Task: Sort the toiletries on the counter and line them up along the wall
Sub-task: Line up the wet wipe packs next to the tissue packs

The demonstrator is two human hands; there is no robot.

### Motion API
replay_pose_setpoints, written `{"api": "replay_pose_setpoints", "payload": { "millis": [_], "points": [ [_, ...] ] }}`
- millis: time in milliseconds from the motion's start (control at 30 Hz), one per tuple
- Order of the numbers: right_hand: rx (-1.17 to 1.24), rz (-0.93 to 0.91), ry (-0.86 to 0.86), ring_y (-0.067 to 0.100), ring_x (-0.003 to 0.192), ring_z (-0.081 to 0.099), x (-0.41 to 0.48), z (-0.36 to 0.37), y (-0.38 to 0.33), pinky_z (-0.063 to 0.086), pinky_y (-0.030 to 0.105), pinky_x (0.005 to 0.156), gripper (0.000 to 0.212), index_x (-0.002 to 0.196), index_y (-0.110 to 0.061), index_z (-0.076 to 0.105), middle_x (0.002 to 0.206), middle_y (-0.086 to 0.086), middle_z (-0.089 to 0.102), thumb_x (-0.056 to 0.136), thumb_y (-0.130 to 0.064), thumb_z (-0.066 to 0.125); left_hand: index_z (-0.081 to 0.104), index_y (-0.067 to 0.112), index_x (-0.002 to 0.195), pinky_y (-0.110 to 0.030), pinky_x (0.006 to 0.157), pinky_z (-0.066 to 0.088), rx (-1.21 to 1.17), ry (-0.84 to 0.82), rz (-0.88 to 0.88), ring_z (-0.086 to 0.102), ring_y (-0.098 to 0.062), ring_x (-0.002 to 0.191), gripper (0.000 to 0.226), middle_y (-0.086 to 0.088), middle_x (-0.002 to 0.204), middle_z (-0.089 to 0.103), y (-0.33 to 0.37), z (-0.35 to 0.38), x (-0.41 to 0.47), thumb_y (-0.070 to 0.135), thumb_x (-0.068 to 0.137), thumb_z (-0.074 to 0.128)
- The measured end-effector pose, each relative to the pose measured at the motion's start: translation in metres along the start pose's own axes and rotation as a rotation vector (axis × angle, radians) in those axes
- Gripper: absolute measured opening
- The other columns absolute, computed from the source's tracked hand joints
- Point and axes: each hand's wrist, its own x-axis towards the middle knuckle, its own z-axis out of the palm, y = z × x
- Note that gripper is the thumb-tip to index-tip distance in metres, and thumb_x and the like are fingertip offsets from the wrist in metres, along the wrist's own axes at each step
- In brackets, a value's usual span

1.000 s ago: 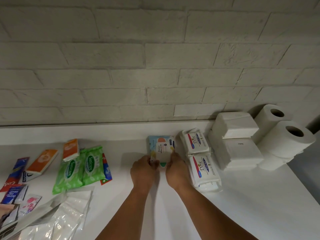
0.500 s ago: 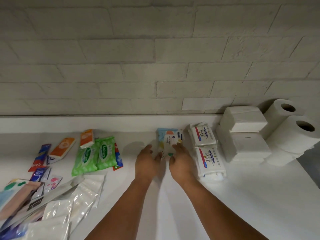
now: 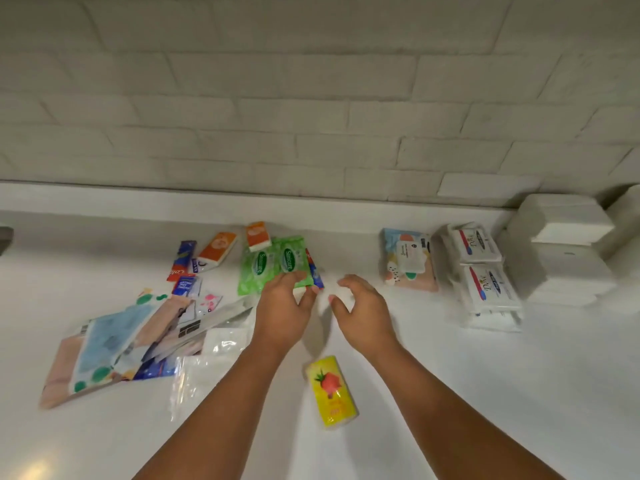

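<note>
Hands (image 3: 284, 313) near green wipes (image 3: 273, 265), yellow pack (image 3: 330, 389).

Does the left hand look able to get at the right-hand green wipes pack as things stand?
Probably yes. The left hand is at the near edge of the green wipes pack, its fingers over the near corner. Nothing lies on that end or between hand and pack.

Soft, even indoor light brightens the glossy white counter (image 3: 485, 393) and washes it out slightly; a warm glare patch sits at its lower left. The stacked white tissue packs (image 3: 568, 271) throw grey shadows leftward, and a soft shadow lies between the left hand (image 3: 284, 313) and the right hand (image 3: 363, 313). The pale painted brick wall (image 3: 311, 98) bows towards the edges. The large pastel packets (image 3: 114, 344) at left are blurred.
</note>
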Motion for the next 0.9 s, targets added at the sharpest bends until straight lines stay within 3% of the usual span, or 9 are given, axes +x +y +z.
{"api": "replay_pose_setpoints", "payload": {
  "millis": [133, 267, 400, 533, 767, 900],
  "points": [
    [0.002, -0.046, -0.060, 0.014, 0.120, 0.055, -0.019, 0.047, -0.037, 0.044, 0.030, 0.104, 0.033, 0.118, -0.017, 0.065, 0.128, -0.001, 0.062, 0.089, -0.030, 0.066, 0.067, 0.019, 0.122, -0.040, 0.096, 0.050, 0.072, -0.008, 0.020, 0.060, -0.024, 0.111, 0.033, -0.001, 0.124, 0.065, -0.044, -0.051, -0.013, 0.031, 0.092, 0.069],
    [-0.036, -0.081, -0.129, 0.011, 0.123, 0.053, -0.034, 0.096, -0.078, 0.034, 0.015, 0.104, 0.032, 0.119, -0.017, 0.065, 0.128, -0.003, 0.061, 0.089, -0.029, 0.065, 0.068, 0.017, 0.119, -0.038, 0.097, 0.049, 0.164, 0.006, 0.028, 0.061, -0.023, 0.108, 0.030, -0.002, 0.120, 0.067, -0.097, -0.103, -0.020, 0.026, 0.091, 0.070],
    [-0.050, -0.134, -0.199, 0.015, 0.118, 0.056, -0.041, 0.144, -0.115, 0.040, 0.022, 0.105, 0.032, 0.120, -0.016, 0.065, 0.125, -0.001, 0.063, 0.088, -0.022, 0.065, 0.070, 0.015, 0.117, -0.035, 0.094, 0.047, 0.256, 0.017, -0.041, 0.060, -0.025, 0.109, 0.028, -0.004, 0.119, 0.068, -0.147, -0.146, -0.022, 0.016, 0.089, 0.069],
    [-0.116, -0.166, -0.318, 0.015, 0.121, 0.053, -0.042, 0.191, -0.149, 0.040, 0.026, 0.106, 0.033, 0.123, -0.018, 0.063, 0.129, -0.001, 0.060, 0.090, -0.020, 0.061, 0.069, 0.015, 0.101, -0.034, 0.080, 0.045, 0.465, -0.092, -0.048, 0.054, -0.022, 0.089, 0.014, -0.006, 0.105, 0.069, -0.198, -0.176, -0.028, 0.018, 0.090, 0.060],
    [-0.166, -0.068, -0.380, 0.023, 0.114, 0.057, -0.030, 0.248, -0.188, 0.046, 0.034, 0.102, 0.035, 0.127, -0.010, 0.060, 0.128, 0.007, 0.060, 0.094, -0.022, 0.058, 0.068, 0.007, 0.120, -0.045, 0.098, 0.044, 0.400, 0.014, -0.148, 0.055, -0.035, 0.113, 0.044, -0.015, 0.125, 0.063, -0.237, -0.203, -0.035, 0.031, 0.084, 0.076],
    [-0.148, 0.089, -0.428, 0.024, 0.116, 0.057, -0.028, 0.262, -0.197, 0.048, 0.030, 0.096, 0.036, 0.129, -0.012, 0.057, 0.131, 0.006, 0.058, 0.095, -0.021, 0.057, 0.052, 0.012, 0.137, -0.042, 0.106, 0.037, 0.467, -0.084, -0.240, 0.051, -0.031, 0.123, 0.064, -0.010, 0.135, 0.058, -0.247, -0.212, -0.023, 0.047, 0.086, 0.071]
  ]
}}
